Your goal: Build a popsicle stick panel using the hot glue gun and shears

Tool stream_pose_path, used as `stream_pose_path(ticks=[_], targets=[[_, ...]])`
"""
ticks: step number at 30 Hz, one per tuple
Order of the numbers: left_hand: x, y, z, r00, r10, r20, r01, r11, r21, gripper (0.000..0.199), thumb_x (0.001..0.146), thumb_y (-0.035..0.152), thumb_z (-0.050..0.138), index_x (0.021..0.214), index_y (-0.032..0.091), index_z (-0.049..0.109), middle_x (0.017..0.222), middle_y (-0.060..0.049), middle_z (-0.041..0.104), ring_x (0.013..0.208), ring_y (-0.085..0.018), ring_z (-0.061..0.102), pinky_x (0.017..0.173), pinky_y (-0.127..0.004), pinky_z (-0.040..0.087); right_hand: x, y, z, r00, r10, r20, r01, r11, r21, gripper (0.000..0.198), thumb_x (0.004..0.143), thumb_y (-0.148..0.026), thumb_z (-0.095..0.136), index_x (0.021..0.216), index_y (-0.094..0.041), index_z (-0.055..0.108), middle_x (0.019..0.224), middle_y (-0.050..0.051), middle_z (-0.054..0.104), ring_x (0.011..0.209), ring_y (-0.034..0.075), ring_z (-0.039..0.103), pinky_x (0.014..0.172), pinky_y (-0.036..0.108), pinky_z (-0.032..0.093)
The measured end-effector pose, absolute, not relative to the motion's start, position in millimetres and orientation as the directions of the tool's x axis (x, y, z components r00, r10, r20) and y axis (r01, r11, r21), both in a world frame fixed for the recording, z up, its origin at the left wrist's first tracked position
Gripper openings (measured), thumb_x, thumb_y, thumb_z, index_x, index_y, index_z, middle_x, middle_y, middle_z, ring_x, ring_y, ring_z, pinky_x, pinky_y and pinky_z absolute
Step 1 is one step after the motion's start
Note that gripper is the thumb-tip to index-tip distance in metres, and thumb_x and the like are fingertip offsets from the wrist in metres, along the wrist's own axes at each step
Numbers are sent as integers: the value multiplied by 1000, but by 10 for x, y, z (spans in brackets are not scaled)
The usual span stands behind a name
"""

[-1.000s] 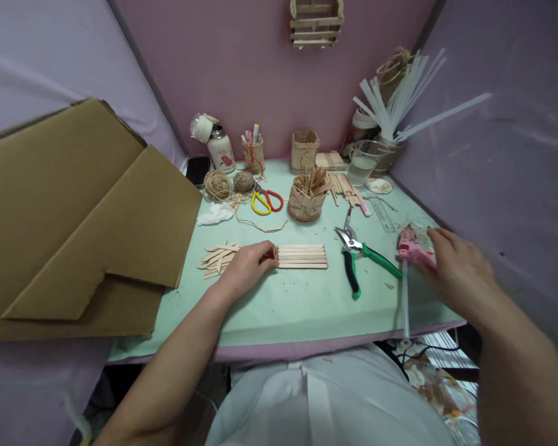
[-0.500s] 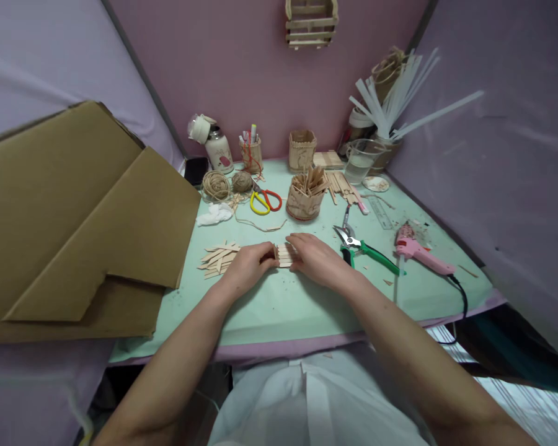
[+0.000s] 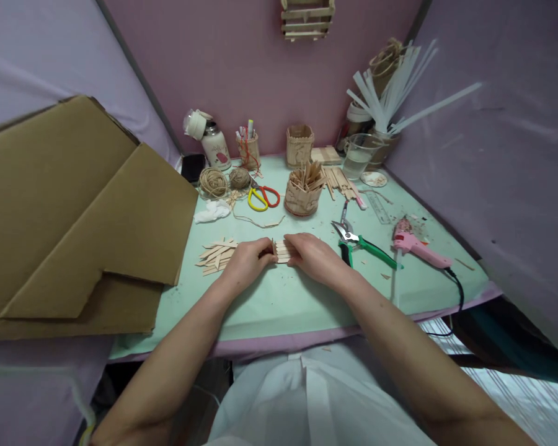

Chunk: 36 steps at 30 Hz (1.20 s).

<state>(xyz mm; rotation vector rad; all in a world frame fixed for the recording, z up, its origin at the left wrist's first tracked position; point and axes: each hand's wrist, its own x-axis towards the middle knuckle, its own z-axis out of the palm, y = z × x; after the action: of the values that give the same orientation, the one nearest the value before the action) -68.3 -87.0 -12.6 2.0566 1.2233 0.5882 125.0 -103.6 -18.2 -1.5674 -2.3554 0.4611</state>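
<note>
A small panel of wooden craft sticks [image 3: 283, 252], laid side by side, lies on the table between my hands. My left hand [image 3: 250, 261] is closed in a pinch at the panel's left end, where a thin stick piece [image 3: 274, 248] stands upright across the edge. Curled over the right end is my right hand [image 3: 314, 255], its thumb and fingers pressing the panel's sides. Its fingers hide that end. Left of my left hand, a loose pile of cut sticks [image 3: 216, 257] touches or nearly touches the wrist area.
Green-handled pruning shears [image 3: 351, 238] and a pink glue gun [image 3: 421, 248] with a cord lie to the right. Behind stand a stick-filled wooden cup [image 3: 303, 197], scissors [image 3: 264, 197] and twine balls [image 3: 212, 182]. A cardboard sheet [image 3: 84, 217] blocks the left side.
The whole view has shifted slightly, so everything sits a little higher and further left. Both hands keep nearly the same hold on the panel.
</note>
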Motion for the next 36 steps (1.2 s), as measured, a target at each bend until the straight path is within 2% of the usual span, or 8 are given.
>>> stream_pose_path(ticks=[5,11,22,36], targets=[[-671,-874,-120,449,891,59,591,-346,729,6,80,19,60,74,20,61,70,3,67,66,-13,58,64,-23,41,1238,-1035,-189,-381,923,46,834,365,-414,32,82,-11,67,112,-16,58,105,10,69,103,25,59,81,31,39],[-662,-889,-105,434,899,55,598,-333,729,6,79,19,60,73,20,61,70,3,67,66,-13,58,63,-24,41,1232,-1038,-219,-364,930,40,842,347,-414,42,82,-13,67,122,-15,54,115,14,67,112,29,57,87,34,39],[-657,-902,-110,428,902,63,591,-332,735,6,78,17,62,73,20,61,70,4,67,66,-13,58,65,-24,41,1235,-1050,-240,-362,931,37,848,346,-402,52,84,-12,64,133,-15,48,121,15,65,116,28,56,90,35,40],[-670,-899,-133,426,902,67,572,-327,752,5,79,19,61,74,20,61,70,4,66,65,-13,56,64,-24,40,1226,-1056,-229,-356,934,36,850,340,-402,52,84,-12,63,134,-15,48,124,16,64,116,29,57,91,36,41]])
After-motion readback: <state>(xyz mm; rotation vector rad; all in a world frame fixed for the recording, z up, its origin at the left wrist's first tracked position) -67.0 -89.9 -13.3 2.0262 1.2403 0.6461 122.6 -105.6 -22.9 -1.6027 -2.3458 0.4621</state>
